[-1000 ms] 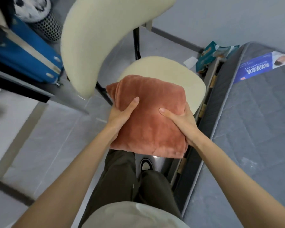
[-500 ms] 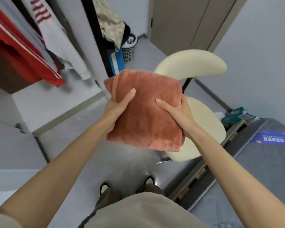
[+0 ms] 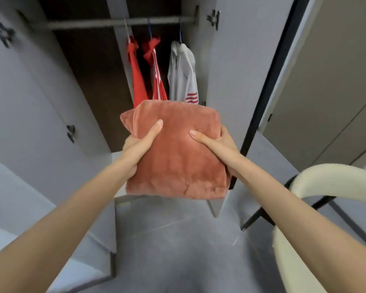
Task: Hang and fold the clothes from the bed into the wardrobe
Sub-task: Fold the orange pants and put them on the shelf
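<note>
A folded rust-orange plush garment (image 3: 178, 157) is held in the air between both hands, in front of the open grey wardrobe (image 3: 226, 81). The left hand (image 3: 138, 149) grips its left edge, with the thumb flat across the top face and the other fingers going underneath, out of sight. The right hand (image 3: 216, 144) grips the right edge the same way, thumb on top pointing inward and fingers wrapped round the side. The two thumbs are apart, with bare cloth between them. The bundle's far edge overlaps the hems of the hanging clothes in this view; whether it touches them cannot be told. Its near edge hangs above the grey tiled floor (image 3: 178, 240)

A grey metal rail (image 3: 114, 23) crosses the top of the wardrobe. Three pieces hang close together at its right end: a plain red garment (image 3: 138, 81), a red garment with white stripes (image 3: 157, 81), and a white shirt with red stripes near its hem (image 3: 183, 77), the one nearest the right wall. Left of them the rail runs on over a dark, open compartment. The left grey wardrobe door (image 3: 30, 102) stands swung wide, leaving floor between it and the person

At lower right a cream padded chair with a black metal frame (image 3: 334, 187) stands just beside the right forearm
</note>
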The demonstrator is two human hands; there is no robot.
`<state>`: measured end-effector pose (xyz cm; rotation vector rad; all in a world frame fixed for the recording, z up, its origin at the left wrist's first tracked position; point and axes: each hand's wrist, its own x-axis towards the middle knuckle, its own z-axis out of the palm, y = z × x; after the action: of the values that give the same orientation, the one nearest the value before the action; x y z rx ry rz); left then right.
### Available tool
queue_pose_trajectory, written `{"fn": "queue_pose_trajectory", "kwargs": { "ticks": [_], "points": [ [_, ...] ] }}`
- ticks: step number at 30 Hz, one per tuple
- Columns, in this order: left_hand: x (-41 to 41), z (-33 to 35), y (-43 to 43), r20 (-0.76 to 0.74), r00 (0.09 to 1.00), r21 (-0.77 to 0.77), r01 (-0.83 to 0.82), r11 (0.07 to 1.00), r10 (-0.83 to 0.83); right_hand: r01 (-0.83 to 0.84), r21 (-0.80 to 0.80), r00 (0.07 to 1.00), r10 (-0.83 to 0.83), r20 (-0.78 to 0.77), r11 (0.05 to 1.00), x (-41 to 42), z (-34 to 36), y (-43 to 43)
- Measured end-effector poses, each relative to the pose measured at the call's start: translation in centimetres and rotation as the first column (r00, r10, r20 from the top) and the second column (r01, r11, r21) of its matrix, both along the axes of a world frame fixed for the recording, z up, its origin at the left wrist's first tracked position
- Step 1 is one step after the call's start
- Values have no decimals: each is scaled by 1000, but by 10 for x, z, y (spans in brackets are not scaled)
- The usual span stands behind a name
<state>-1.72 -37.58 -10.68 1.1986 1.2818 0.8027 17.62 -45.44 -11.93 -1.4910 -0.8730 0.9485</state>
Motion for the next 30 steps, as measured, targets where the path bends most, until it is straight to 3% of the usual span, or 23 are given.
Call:
{"fn": "queue_pose_trajectory", "kwargs": {
  "ticks": [11, 19, 25, 30],
  "points": [
    [-76, 136, 116, 31, 994, 107, -108, 988, 105, -171, 139, 980, 155, 124, 975, -58, 133, 150],
    [-53, 229, 211, 130, 983, 221, -158, 962, 132, -202, 238, 971, 164, 172, 950, -32, 233, 256],
    [-24, 298, 273, 97, 990, 331, -130, 935, 103, -232, 319, 958, 158, 241, 919, 1, 304, 322],
    [10, 352, 321, 53, 996, 358, -86, 930, 72, -245, 279, 940, 157, 302, 929, 40, 358, 369]
  ]
}}
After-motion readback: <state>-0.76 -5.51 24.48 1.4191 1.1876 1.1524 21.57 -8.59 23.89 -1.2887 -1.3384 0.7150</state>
